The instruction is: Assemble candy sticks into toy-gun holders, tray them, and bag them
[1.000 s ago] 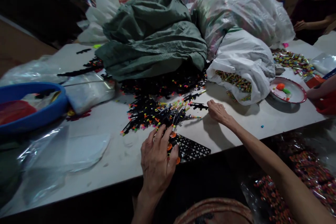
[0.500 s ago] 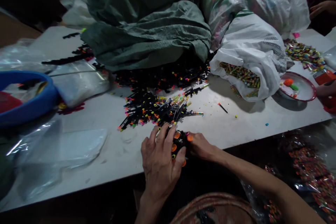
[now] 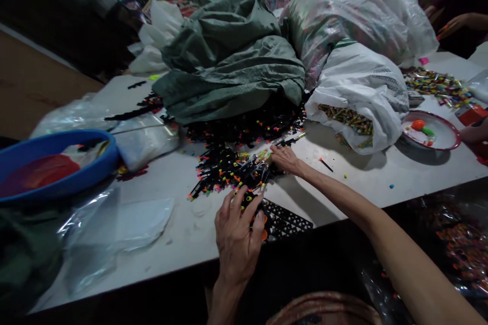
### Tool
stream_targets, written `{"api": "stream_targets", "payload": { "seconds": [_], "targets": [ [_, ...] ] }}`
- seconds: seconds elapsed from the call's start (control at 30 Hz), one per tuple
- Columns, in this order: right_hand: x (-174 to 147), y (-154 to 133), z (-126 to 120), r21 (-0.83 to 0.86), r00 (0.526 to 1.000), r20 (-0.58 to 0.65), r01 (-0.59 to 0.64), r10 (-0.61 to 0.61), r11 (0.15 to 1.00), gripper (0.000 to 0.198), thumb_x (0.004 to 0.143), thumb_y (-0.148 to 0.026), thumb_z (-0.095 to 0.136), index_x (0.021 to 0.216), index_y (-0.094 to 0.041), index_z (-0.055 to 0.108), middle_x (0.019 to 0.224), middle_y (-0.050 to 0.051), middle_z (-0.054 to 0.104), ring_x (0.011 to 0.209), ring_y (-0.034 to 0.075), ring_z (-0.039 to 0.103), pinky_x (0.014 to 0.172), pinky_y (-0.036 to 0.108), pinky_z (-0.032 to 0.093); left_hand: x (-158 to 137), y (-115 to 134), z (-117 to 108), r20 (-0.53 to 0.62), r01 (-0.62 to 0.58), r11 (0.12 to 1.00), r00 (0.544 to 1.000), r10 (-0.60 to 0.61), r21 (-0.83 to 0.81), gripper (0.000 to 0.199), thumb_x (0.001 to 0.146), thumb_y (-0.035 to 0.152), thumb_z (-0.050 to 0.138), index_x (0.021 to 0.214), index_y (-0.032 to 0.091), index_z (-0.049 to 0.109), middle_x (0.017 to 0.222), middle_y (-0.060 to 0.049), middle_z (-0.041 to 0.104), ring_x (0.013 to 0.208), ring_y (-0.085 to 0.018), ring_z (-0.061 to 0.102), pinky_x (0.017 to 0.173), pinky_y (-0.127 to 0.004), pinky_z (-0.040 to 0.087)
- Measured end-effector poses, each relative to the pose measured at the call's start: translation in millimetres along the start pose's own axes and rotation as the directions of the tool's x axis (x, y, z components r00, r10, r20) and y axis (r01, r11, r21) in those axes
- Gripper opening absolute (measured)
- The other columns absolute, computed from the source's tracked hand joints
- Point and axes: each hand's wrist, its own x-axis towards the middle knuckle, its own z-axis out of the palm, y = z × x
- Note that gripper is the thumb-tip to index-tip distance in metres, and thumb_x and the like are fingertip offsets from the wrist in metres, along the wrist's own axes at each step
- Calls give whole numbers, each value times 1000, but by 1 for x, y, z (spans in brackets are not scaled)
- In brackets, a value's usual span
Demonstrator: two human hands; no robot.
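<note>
While the left hand (image 3: 238,228) spread its fingers apart over one black perforated rack (image 3: 287,217) at lower centre, the right hand (image 3: 285,158) bunched its fingertips at one heap of black pieces (image 3: 217,165) mid-frame; whether they pinched any, I could not tell. One blue basin (image 3: 102,166) stood at left.

- Workshop, small plastic parts.
- White worktable (image 3: 186,236), heap of small black parts (image 3: 219,162) on it.
- Bulk stock: dark green sack (image 3: 236,73), large translucent bag (image 3: 358,23).
- Flat clear bags (image 3: 143,218) near blue basin (image 3: 104,160).
- Co-worker's hand (image 3: 458,24), far right.
</note>
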Motion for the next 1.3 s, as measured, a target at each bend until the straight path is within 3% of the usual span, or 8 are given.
{"api": "stream_targets", "payload": {
  "seconds": [0.13, 0.27, 0.4, 0.5, 0.77, 0.93, 1.1, 1.3],
  "targets": [
    [-31, 11, 3, 17, 996, -90, -9, 11, 1000, 34, 85, -4, 38, 113, -13, 54, 114, 15, 57, 95, 23, 57, 73, 31, 42, 1, -1, 1, -15, -9, 999, 1000, 9, -37, 26, 89, 24, 43, 106, 21, 62, 138, -6, 44, 132, -27, 31, 109, -49, 28],
    [-72, 1, 14, 393, 983, -135, -61, 123, 918, 21, 81, -8, 47, 99, -14, 57, 97, 9, 61, 79, 17, 56, 64, 25, 40, 2, -1, 1, -20, -2, 999, 1000, 1, -48, 25, 89, 24, 44, 106, 22, 62, 138, -6, 44, 131, -27, 32, 109, -49, 28],
    [-86, -35, 42, 881, 990, 41, -100, 135, 463, 10, 70, -17, 64, 70, -14, 54, 63, -3, 54, 58, 9, 49, 53, 18, 35, 3, 0, 1, -29, -12, 999, 1000, 11, -48, 25, 89, 24, 45, 107, 21, 61, 138, -7, 44, 132, -29, 32, 108, -50, 27],
    [-83, -52, 56, 968, 989, 108, -127, 98, 217, 12, 72, -22, 64, 74, -14, 56, 62, -4, 53, 54, 8, 47, 51, 18, 34, 3, 1, -1, -26, -8, 999, 1000, 7, -48, 26, 88, 24, 45, 109, 20, 61, 138, -8, 44, 131, -29, 32, 108, -50, 28],
    [-86, -78, 48, 546, 998, -10, 59, -64, 836, 18, 79, -17, 54, 95, -12, 60, 90, 8, 62, 68, 14, 53, 59, 24, 37, 6, 3, 0, 8, -5, 1000, 1000, 5, -18, 44, 88, 25, 46, 132, 23, 46, 140, -8, 44, 132, -30, 32, 107, -51, 28],
    [-67, -57, 26, 460, 973, 139, 102, -185, 882, 24, 77, -22, 60, 101, -16, 62, 100, 8, 64, 85, 18, 60, 67, 24, 43, 4, 0, -2, 33, -5, 999, 999, 3, 49, 38, 88, 26, 46, 125, 28, 54, 139, -5, 45, 129, -30, 35, 105, -51, 29],
    [-40, -19, 7, 161, 982, 127, -158, 139, 974, 30, 80, -3, 44, 102, -10, 63, 112, 19, 60, 97, 25, 61, 77, 33, 45, -1, 1, -2, -10, 23, 998, 1000, -23, 53, 43, 89, 25, 44, 132, 27, 48, 139, -6, 44, 130, -28, 34, 105, -50, 29],
    [-83, 11, 12, 251, 968, 197, -203, 155, 947, 18, 72, -16, 57, 88, -10, 65, 89, 15, 66, 84, 24, 62, 68, 29, 45, -2, 0, -5, 43, -35, 998, 999, 33, 51, 42, 90, 23, 43, 131, 33, 49, 143, -4, 40, 133, -29, 29, 106, -51, 28]
  ]
}}
